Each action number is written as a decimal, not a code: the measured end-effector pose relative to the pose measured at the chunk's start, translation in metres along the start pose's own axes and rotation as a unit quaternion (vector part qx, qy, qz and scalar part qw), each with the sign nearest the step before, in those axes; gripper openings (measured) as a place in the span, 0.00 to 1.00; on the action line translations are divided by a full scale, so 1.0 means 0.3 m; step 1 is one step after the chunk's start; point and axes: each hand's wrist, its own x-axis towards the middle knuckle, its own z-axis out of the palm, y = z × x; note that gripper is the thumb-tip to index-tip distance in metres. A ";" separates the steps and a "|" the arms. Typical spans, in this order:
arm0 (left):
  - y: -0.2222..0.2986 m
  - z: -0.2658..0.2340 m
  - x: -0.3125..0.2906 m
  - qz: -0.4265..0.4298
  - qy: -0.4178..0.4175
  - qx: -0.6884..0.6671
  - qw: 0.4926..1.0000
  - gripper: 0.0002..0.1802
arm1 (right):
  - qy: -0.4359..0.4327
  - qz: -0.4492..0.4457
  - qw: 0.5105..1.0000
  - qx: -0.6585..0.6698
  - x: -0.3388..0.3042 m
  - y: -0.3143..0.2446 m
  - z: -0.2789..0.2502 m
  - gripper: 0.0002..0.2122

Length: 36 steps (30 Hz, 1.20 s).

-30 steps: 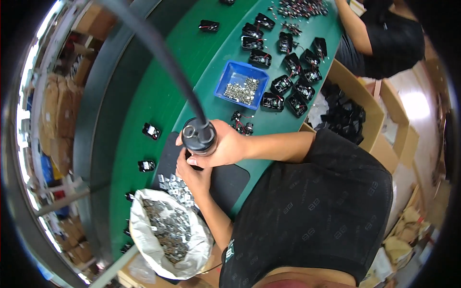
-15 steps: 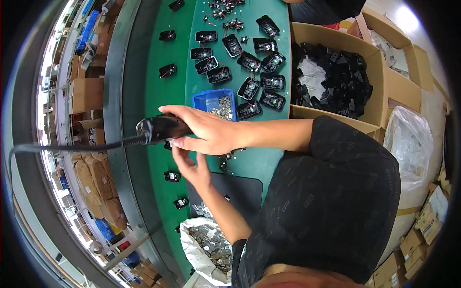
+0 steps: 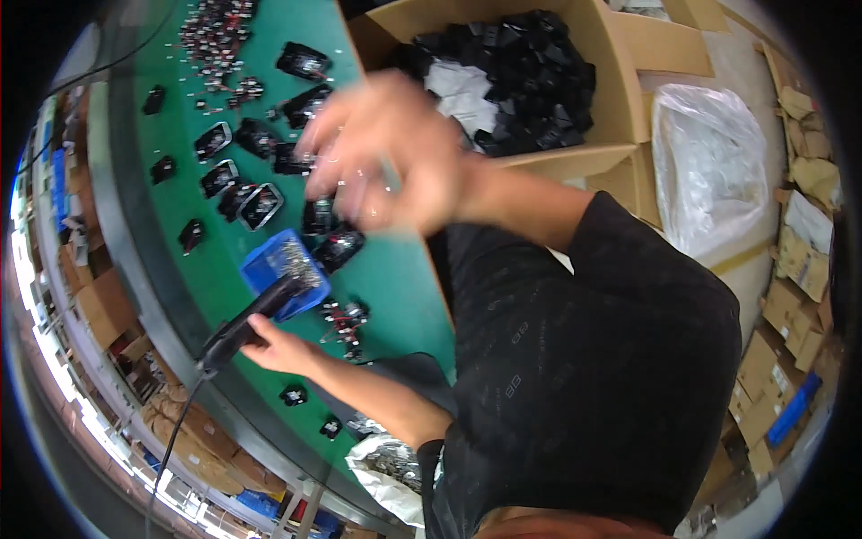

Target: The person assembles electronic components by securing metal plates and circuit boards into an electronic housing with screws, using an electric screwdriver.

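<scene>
Left hand (image 3: pixel 280 349) has its thumb pressed along a black corded tool (image 3: pixel 241 334), apparently gripping it; undersides of the fingers hidden. Tool slants across the left part of the green workbench (image 3: pixel 402 283), forward end over the lower part of the blue tray (image 3: pixel 259 273); whether it touches the tray, cannot tell. Small metal pieces (image 3: pixel 294 259) lie loose in there, so a drop or knock of the tool could scatter them, even off the left edge. Cord (image 3: pixel 176 438) trails from the tool's rear; a snag could jerk the grip askew. Right hand (image 3: pixel 391 157), badly blurred, is above the bench's right edge, in line with the black housings (image 3: pixel 260 207); fingers look partly spread, but held or not, cannot tell. Housings sit crowded, some touching; a careless brush could push one over that edge, towards the cardboard box (image 3: pixel 620 58) of black parts (image 3: pixel 539 90). Wired parts (image 3: pixel 346 325) heaped just beside the tray: thin leads, a catching hazard for a low sleeve or wrist.
</scene>
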 end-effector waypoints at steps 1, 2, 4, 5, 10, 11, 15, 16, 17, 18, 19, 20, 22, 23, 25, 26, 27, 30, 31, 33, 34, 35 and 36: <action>0.000 -0.008 0.006 -0.025 0.014 -0.004 1.000 0.24 | 0.113 0.063 0.991 -0.036 -0.036 0.085 -0.082 0.09; -0.009 -0.005 0.005 -0.027 0.018 -0.004 0.999 0.23 | 0.146 0.236 0.961 -0.001 -0.093 0.182 -0.204 0.09; -0.015 0.017 0.003 -0.035 0.004 -0.006 0.999 0.22 | 0.189 0.407 0.892 -0.053 -0.196 0.379 -0.440 0.10; -0.053 0.002 0.011 -0.049 -0.017 -0.036 0.998 0.22 | 0.178 0.390 0.889 -0.158 -0.290 0.479 -0.534 0.08; -0.065 -0.015 -0.030 -0.139 -0.037 -0.112 0.983 0.23 | -0.193 0.503 0.723 -0.433 -0.682 0.689 -0.740 0.20; -0.071 -0.039 -0.036 -0.147 -0.021 -0.106 0.983 0.23 | -0.252 0.508 0.685 -0.458 -0.715 0.696 -0.722 0.20; -0.103 -0.129 -0.085 -0.175 0.032 -0.071 0.981 0.24 | -0.425 0.500 0.587 -0.475 -0.765 0.736 -0.654 0.17; -0.082 -0.134 -0.106 -0.200 0.057 -0.037 0.978 0.28 | -0.422 0.501 0.589 -0.474 -0.762 0.725 -0.646 0.16; -0.068 -0.111 -0.115 -0.218 0.039 0.015 0.975 0.30 | -0.424 0.482 0.600 -0.478 -0.793 0.739 -0.708 0.15; -0.020 -0.080 -0.128 -0.200 0.032 0.032 0.979 0.30 | -0.440 0.469 0.607 -0.467 -0.785 0.728 -0.726 0.14; -0.042 -0.087 -0.138 -0.194 0.012 -0.002 0.981 0.30 | -0.460 0.465 0.594 -0.469 -0.757 0.703 -0.733 0.14; -0.016 -0.079 -0.155 -0.184 0.016 0.022 0.983 0.30 | -0.470 0.442 0.608 -0.462 -0.739 0.693 -0.743 0.15; 0.002 -0.115 -0.204 -0.144 0.071 -0.002 0.987 0.24 | -0.381 0.483 0.660 -0.432 -0.692 0.663 -0.723 0.18; 0.029 -0.142 -0.234 -0.127 0.121 -0.025 0.984 0.21 | -0.306 0.527 0.680 -0.408 -0.641 0.638 -0.690 0.19; 0.060 -0.194 -0.326 -0.055 0.176 0.051 0.982 0.21 | -0.169 0.473 0.807 -0.312 -0.514 0.548 -0.636 0.16; 0.069 -0.211 -0.390 -0.005 0.196 0.084 0.977 0.21 | -0.130 0.448 0.843 -0.269 -0.404 0.454 -0.549 0.14; 0.081 -0.213 -0.452 0.020 0.179 0.089 0.980 0.21 | -0.089 0.450 0.875 -0.157 -0.337 0.402 -0.536 0.11; 0.132 -0.174 -0.589 0.146 -0.033 0.058 0.987 0.33 | -0.107 0.398 0.900 0.143 -0.171 0.111 -0.335 0.18; 0.165 -0.151 -0.624 0.119 -0.073 0.002 0.990 0.41 | -0.181 0.364 0.898 0.166 -0.160 0.025 -0.252 0.22; 0.188 -0.087 -0.668 0.125 -0.104 -0.081 0.983 0.50 | -0.427 0.309 0.808 0.264 -0.148 -0.073 -0.091 0.18; 0.188 -0.080 -0.680 0.127 -0.111 -0.085 0.982 0.46 | -0.499 0.290 0.755 0.312 -0.159 -0.117 0.002 0.17; 0.193 -0.092 -0.689 0.126 -0.115 -0.088 0.981 0.42 | -0.553 0.308 0.691 0.349 -0.170 -0.177 0.075 0.15; 0.190 -0.112 -0.693 0.139 -0.112 -0.030 0.984 0.31 | -0.585 0.293 0.659 0.371 -0.198 -0.217 0.124 0.13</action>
